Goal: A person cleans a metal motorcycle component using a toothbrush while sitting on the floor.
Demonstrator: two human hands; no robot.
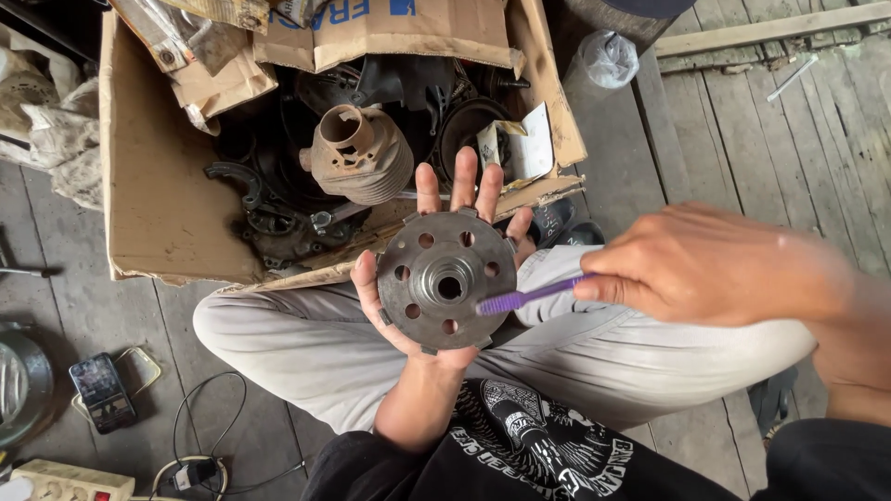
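A weathered grey wooden plank floor (705, 158) fills the view. At ten to twelve o'clock an open, grease-stained cardboard box (158, 195) sits on it. At eight o'clock lie a dark smartphone (102, 391), a loop of black cable (200, 422) and, at the bottom edge, a pale power strip (70, 481). A round metal object (20, 385) sits at nine o'clock. At one o'clock rest a crumpled clear plastic bag (608, 57) and a loose wooden strip (761, 32).
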